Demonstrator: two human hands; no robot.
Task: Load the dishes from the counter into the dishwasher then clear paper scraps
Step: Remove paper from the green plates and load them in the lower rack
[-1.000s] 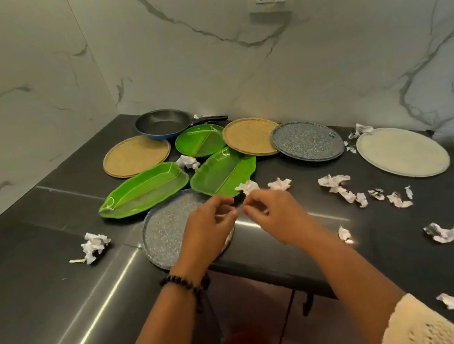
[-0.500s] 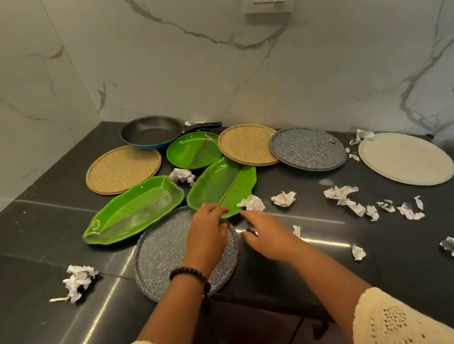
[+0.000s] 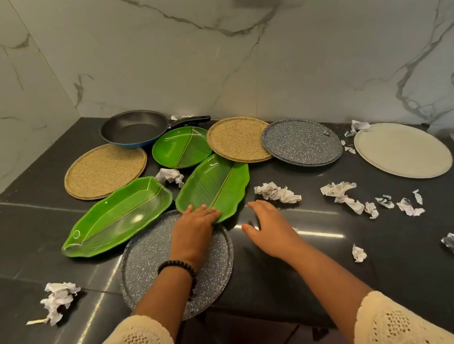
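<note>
Both hands lowered to bench [image 3: 366, 314]: left hand [image 3: 194, 232] flat-fingered on leaf plate [image 3: 216, 186]; right hand [image 3: 272, 227] open, empty. All dishes, paper scraps [image 3: 277, 191] remain.

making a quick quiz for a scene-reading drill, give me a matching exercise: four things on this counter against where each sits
Things:
1. frying pan
2. cream round plate
3. left hand
4. crumpled paper ball

Places:
A. far right, beside the wall
B. near left, alone on the counter
C. back corner, rim over a woven mat
D. on the near end of a green leaf plate

Pairs: 1-C, 2-A, 3-D, 4-B
</note>
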